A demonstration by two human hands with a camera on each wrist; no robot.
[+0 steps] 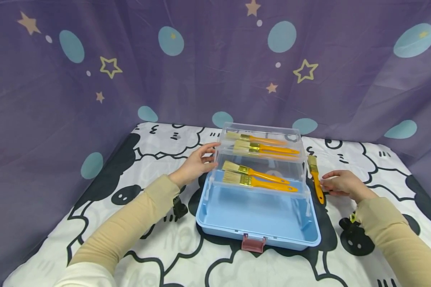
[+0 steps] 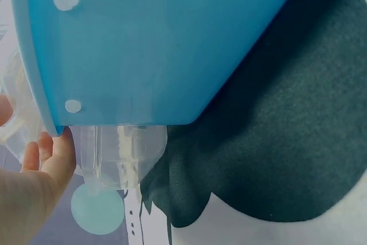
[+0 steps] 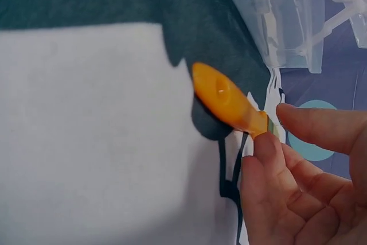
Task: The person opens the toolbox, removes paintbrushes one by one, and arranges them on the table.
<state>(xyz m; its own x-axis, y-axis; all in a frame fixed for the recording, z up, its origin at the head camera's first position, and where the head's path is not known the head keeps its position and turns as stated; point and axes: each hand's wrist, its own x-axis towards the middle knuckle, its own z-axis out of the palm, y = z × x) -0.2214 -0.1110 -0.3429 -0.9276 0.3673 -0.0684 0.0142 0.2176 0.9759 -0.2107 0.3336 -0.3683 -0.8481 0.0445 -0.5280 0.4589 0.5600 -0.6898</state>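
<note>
A light-blue box (image 1: 258, 211) stands raised open, its clear trays (image 1: 226, 157) stepped up behind it. Two paintbrushes with yellow-orange handles lie in the lower tray, the nearer paintbrush (image 1: 262, 182) having wide pale bristles. More brushes (image 1: 267, 147) show higher up. My left hand (image 1: 195, 165) is at the left side of the trays, its fingertips right at the clear plastic; in the left wrist view they are partly behind the box corner. Right of the box, a single paintbrush (image 1: 315, 179) lies on the cloth, bristles away from me. Beside its handle, my right hand (image 1: 344, 184) has thumb and fingers apart.
A white cloth with black sheep drawings (image 1: 158, 247) covers the surface. A reddish latch (image 1: 253, 243) hangs on the front of the box. Behind everything rises a purple curtain (image 1: 208, 79) with stars and blue ovals.
</note>
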